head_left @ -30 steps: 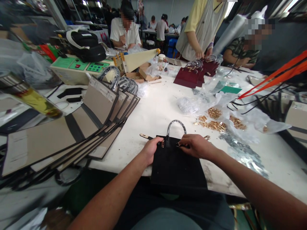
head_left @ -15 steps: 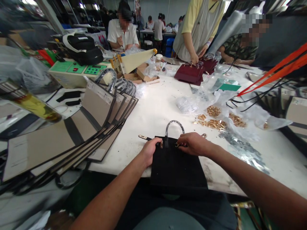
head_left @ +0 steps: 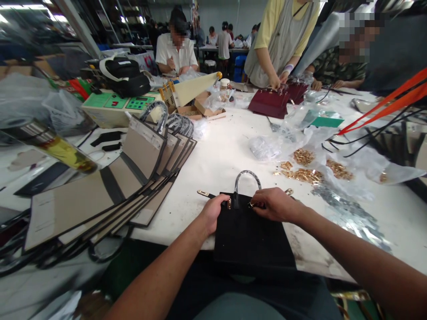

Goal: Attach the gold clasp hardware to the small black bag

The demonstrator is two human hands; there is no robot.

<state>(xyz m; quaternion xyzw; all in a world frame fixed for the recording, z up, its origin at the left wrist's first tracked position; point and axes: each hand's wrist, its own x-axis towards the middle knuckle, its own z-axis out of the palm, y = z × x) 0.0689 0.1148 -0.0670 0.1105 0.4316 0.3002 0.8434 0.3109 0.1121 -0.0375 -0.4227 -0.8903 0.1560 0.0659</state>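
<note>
Both our hands worked the flat black fabric bag [head_left: 248, 233] at the white table's [head_left: 216, 160] six o'clock edge: left hand [head_left: 213, 212] pinching its top rim, right hand [head_left: 273, 204] gripping the gold clasp [head_left: 251, 205]. We judged steadying the rim firmly mattered while seating that clasp squarely.

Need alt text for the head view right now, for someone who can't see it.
Both hands grip the top edge of a black bag on a white table: left hand at its left corner, right hand pinching gold hardware beside the handle. Flat bag panels lie stacked left; gold fittings scattered right.
</note>
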